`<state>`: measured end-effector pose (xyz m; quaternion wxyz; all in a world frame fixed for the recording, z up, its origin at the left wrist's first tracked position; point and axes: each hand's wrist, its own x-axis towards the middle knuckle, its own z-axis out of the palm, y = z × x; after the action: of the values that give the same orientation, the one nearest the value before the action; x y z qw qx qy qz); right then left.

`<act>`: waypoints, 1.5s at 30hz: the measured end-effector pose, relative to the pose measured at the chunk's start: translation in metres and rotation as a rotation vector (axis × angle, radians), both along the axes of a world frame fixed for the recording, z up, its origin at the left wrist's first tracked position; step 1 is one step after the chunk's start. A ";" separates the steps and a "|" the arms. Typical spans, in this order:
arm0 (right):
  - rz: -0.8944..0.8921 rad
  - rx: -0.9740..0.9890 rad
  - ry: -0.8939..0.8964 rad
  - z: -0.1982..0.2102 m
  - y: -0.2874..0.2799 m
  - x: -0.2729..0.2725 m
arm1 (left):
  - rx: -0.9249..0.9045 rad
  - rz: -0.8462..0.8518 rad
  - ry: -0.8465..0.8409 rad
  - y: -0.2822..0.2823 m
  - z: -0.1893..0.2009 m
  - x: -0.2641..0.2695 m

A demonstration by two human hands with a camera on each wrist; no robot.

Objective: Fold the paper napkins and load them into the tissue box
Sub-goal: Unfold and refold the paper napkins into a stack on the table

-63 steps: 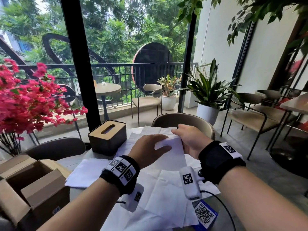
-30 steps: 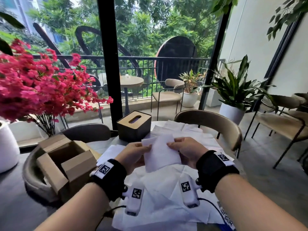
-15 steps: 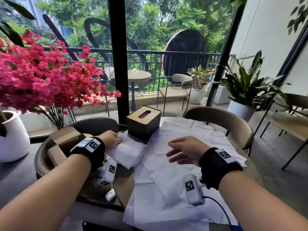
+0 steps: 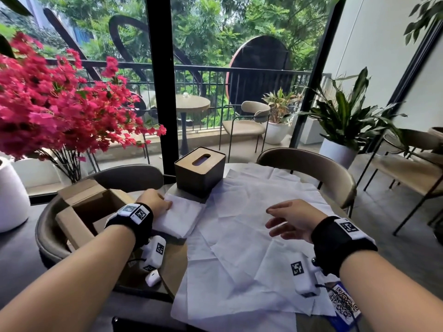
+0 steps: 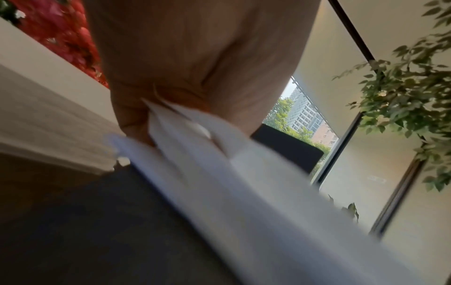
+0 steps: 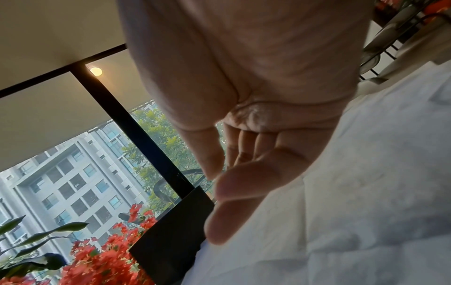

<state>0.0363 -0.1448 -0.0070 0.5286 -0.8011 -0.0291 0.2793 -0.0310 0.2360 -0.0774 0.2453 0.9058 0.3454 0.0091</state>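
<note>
Fingers [image 6: 234,194] loose over napkin-strewn round table [image 4: 172,267] w/ balcony window [image 4: 215,75] beyond

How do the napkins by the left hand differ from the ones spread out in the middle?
The folded napkins form a small, neat stack held by the left hand; the unfolded napkins lie wide, creased and overlapping under the hovering right hand. Both are white paper on the table.

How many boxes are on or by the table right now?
2. The tissue box stands at the table's far edge, lid on. An open cardboard box sits on the chair at left, beside the left hand. Others may be out of view.
</note>
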 end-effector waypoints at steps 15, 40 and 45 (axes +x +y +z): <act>-0.142 -0.302 -0.060 -0.020 -0.059 0.021 | 0.175 -0.422 -0.018 -0.127 0.043 0.014; -0.126 -0.246 0.040 -0.044 -0.089 0.010 | -0.171 -0.340 -0.136 -0.201 0.041 0.042; -0.142 -0.130 0.054 -0.033 -0.088 0.011 | -0.305 -0.383 -0.328 -0.208 0.073 0.038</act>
<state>0.0477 -0.2328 -0.0400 0.4943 -0.8261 0.0601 0.2640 0.0066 0.0285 -0.0043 0.4284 0.8936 0.1212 0.0567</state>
